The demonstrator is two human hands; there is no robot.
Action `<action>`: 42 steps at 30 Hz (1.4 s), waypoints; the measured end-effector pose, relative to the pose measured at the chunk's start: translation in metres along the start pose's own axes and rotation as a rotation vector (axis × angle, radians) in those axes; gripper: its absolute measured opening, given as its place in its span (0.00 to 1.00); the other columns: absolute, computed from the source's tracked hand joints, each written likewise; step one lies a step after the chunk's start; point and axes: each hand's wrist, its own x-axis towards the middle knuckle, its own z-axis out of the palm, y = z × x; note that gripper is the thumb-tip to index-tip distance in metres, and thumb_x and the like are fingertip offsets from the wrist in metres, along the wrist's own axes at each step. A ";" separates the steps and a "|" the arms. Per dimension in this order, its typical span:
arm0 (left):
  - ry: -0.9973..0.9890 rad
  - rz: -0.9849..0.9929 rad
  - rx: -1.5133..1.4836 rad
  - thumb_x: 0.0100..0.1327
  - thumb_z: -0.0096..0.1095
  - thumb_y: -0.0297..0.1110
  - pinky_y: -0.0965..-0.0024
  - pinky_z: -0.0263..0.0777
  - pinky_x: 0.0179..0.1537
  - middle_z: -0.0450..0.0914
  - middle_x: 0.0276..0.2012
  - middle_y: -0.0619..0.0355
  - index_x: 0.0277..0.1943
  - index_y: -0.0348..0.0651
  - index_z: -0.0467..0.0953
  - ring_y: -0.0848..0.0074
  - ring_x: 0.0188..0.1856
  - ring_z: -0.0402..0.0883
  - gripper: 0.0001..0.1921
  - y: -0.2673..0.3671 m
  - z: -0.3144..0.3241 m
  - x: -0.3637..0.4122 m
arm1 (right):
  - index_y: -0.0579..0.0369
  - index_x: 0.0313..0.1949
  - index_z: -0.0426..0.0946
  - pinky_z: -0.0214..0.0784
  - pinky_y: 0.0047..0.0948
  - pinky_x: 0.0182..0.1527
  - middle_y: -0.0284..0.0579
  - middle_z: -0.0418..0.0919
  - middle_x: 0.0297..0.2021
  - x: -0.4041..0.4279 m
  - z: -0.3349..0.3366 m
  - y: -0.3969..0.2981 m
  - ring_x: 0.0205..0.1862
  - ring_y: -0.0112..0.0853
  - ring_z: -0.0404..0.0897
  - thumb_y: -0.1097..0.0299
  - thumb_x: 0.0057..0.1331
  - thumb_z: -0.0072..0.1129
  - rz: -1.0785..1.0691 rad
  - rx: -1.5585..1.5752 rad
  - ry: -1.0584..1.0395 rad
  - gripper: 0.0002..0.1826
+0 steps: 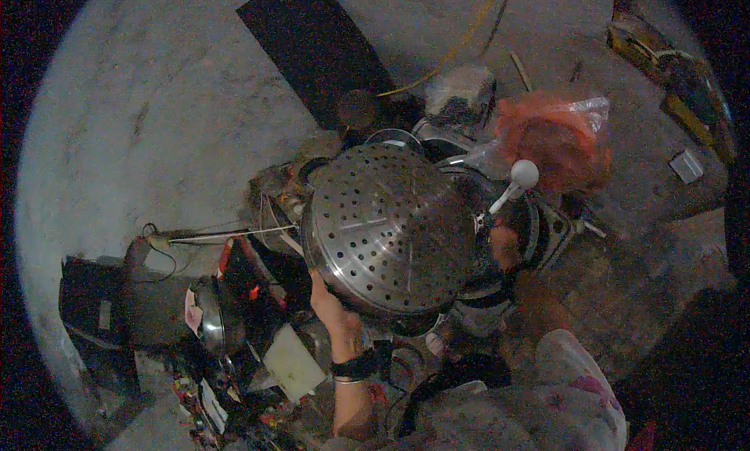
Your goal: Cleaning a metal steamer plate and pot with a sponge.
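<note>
A large round perforated metal steamer pan (375, 234) is in the middle of the view, its holed face turned up towards me. My left hand (330, 304) grips its lower left rim, with the fingers hidden behind it. On the wrist is a dark band and a thin bangle. At the pan's right side is my right hand (505, 246), dim and blurred, its fingers mostly hidden. Close above that hand a white round-ended utensil (523, 176) sticks up at a slant. Beneath and behind the pan, other metal vessels (530, 234) show in part.
An orange-red plastic bag (554, 140) lies at the upper right. A dark flat panel (316, 47) stretches across the top, near a yellow cord (457, 53). At lower left are a metal bowl (212, 316), a pale flat piece (294, 363) and a dark bag (96, 310).
</note>
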 end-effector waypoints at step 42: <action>-0.021 0.275 0.303 0.66 0.48 0.34 0.81 0.57 0.30 0.69 0.25 0.70 0.30 0.36 0.75 0.87 0.27 0.61 0.13 0.025 0.013 -0.021 | 0.59 0.50 0.69 0.69 0.31 0.38 0.50 0.68 0.42 -0.098 -0.255 -0.194 0.40 0.39 0.72 0.71 0.60 0.47 -0.643 0.458 0.222 0.18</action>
